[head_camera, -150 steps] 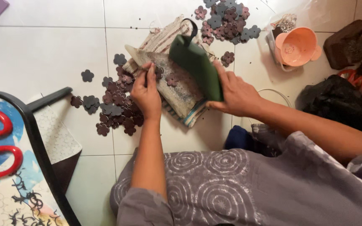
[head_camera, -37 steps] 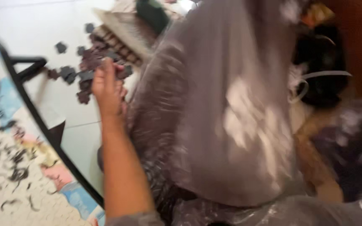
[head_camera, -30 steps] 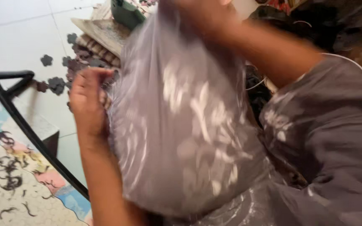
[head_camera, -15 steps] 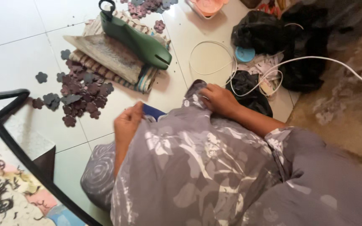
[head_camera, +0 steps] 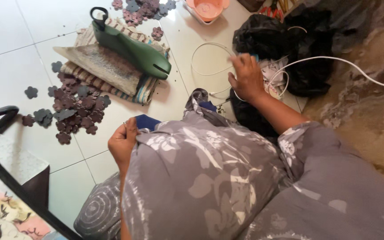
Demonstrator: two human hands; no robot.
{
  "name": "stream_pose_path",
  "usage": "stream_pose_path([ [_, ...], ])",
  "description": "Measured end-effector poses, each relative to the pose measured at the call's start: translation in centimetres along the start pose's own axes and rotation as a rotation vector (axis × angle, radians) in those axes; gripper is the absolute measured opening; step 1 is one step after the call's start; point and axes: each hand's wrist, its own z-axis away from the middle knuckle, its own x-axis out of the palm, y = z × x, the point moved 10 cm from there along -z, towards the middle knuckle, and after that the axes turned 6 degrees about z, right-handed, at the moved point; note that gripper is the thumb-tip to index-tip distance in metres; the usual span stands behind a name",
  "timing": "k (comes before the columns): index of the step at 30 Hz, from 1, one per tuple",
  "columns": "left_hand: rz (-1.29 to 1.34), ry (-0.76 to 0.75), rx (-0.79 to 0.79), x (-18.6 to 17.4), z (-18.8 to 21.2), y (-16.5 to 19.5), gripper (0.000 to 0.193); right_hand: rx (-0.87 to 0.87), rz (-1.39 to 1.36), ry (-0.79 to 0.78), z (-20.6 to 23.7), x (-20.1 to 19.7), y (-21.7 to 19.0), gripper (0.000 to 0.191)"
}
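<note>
A person sitting on white floor tiles grips the edge of grey floral fabric [head_camera: 210, 178] over their lap in a closed left hand [head_camera: 123, 142]. The right hand [head_camera: 246, 78], fingers loosely curled, rests on a white cable [head_camera: 210, 46] and a crumpled wrapper beside a black plastic bag [head_camera: 267, 38]. An orange bowl [head_camera: 207, 8], contents unclear, sits beyond; dark flower-shaped cutouts [head_camera: 74, 109] lie loose by a green shoe last [head_camera: 130, 46].

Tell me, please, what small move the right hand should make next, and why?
Probably close the fingers on the small blue thing under the right hand. The hand is spread over the white cable beside the black bag, while the left hand rests fisted at the grey patterned cloth.
</note>
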Motion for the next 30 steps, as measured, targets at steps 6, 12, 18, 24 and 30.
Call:
stream_pose_path([
  [6, -0.075, -0.065, 0.073, -1.1, -1.1, -0.9, 0.048, 0.022, -0.120, -0.515, 0.5, 5.8, 1.9, 0.020],
  [12, -0.093, -0.190, -0.027, 2.1, -2.1, -1.1, 0.048, 0.291, -0.344, -0.581, -6.9, -9.4, 6.6, 0.031],
  [18, -0.258, -0.316, -0.051, 6.4, -2.7, 2.6, 0.051, 0.239, -0.049, -0.463, -11.4, -12.4, 5.9, 0.039],
  [24, -0.469, -0.273, -0.048, 7.2, -1.7, 4.5, 0.051, 0.166, 0.026, -0.665, -13.3, -12.6, 8.1, 0.049],
  [30, -0.547, 0.021, -0.091, 5.4, -3.8, 4.7, 0.048, -0.132, -0.167, -1.051, -10.2, -3.4, 6.5, 0.060],
])
